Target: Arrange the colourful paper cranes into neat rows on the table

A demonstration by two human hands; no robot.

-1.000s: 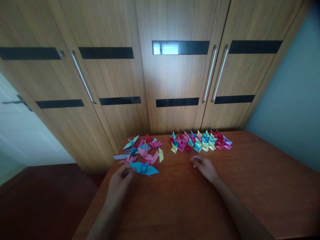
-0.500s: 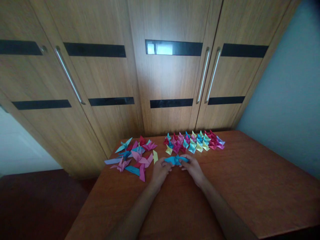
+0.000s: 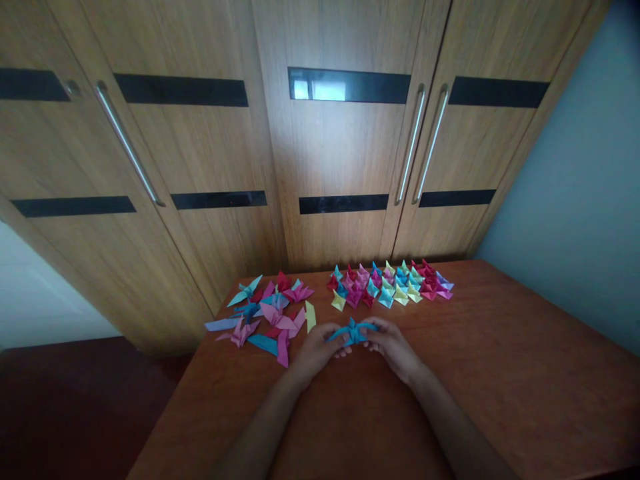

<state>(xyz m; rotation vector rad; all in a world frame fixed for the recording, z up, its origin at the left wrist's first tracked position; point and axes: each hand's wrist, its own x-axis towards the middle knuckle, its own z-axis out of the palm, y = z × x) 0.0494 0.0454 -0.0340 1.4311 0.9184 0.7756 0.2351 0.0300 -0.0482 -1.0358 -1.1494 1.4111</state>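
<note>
A blue origami crane [image 3: 353, 331] is held by its two wings above the table, its pointed middle facing up. My left hand [image 3: 323, 348] is closed on its left wing, thumb on the near side. The right wing sits pinched in my right hand [image 3: 393, 343]. Left of my hands lies a loose pile of folded paper cranes [image 3: 277, 317] in pink, red, blue and purple. A yellow paper wing [image 3: 311, 317] sticks out at the pile's right side, near my left hand. Beyond my hands stand tight rows of cranes [image 3: 385, 287] in several colours.
The reddish-brown wooden table [image 3: 500, 373] spreads under everything. Along its far edge rises a wooden wardrobe [image 3: 340, 233] with metal handles and dark strips. A pale wall [image 3: 565, 220] borders the right side, and dark floor [image 3: 90, 407] shows at the left.
Both hands have come slightly lower and nearer with the blue crane. Its wings now curve down more at the ends. The pile and the rows look unchanged; the camera view shifted a little.
</note>
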